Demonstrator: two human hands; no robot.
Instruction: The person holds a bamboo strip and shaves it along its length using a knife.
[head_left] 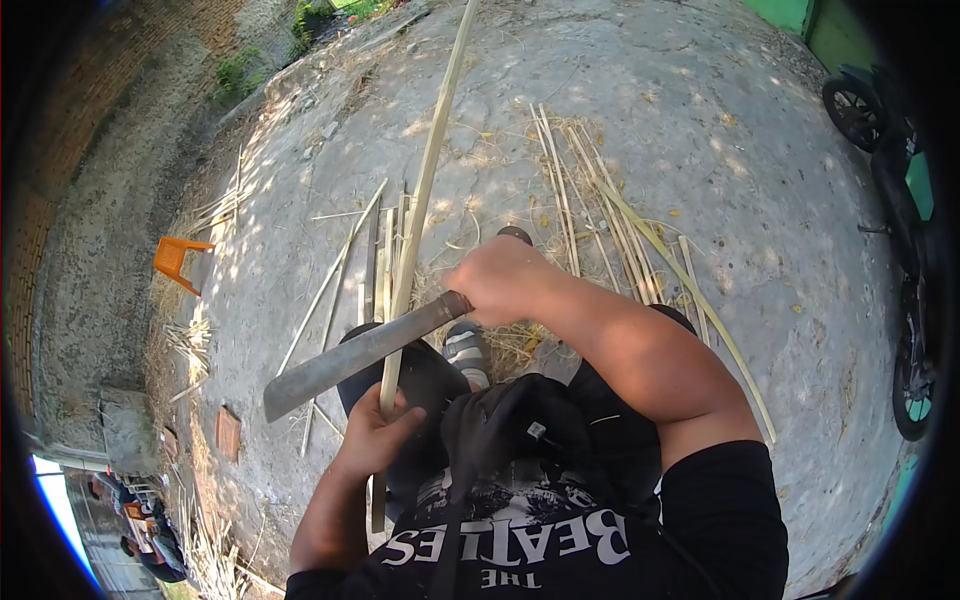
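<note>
A machete [365, 358] with a broad grey blade is gripped at its handle by my right hand [503, 280]. Its blade lies across a long pale bamboo strip [428, 180], close above my left hand. The strip's near end sits in the closed fingers of my left hand [378, 435], and its far end runs away past the top of the view. Whether the edge bites into the strip I cannot tell. Below the strip, several cut bamboo pieces [388, 262] lie on the ground between my knees and beyond.
More bamboo strips [615, 235] lie ahead to the right, among shavings. An orange plastic stool [180, 262] and a brick [229, 433] are at left. A motorcycle [900, 220] stands at far right. Other people [150, 555] sit at lower left, near piled strips [215, 560].
</note>
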